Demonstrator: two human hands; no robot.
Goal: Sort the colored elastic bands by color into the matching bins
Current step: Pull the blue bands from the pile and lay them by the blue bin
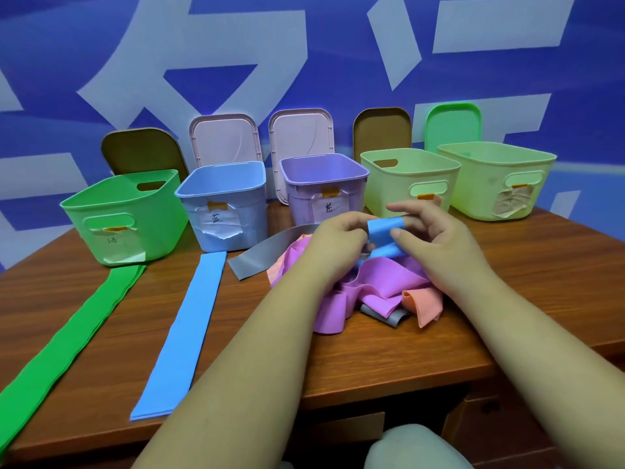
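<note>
While green bands (84, 319) and a flat blue band (192, 326) lie before the green bin (162, 225) and blue bin (253, 214), not yet inside, my left hand (334, 242) and right hand (439, 245) pinch a curled blue band (384, 228) over the unsorted pink, orange and grey pile (372, 282).

A blue wall (338, 45) printed with large pale angular shapes stands behind the far edge of a brown wood-grain tabletop (389, 360), evenly lit, with darker cabinet fronts (348, 426) below its near edge.
</note>
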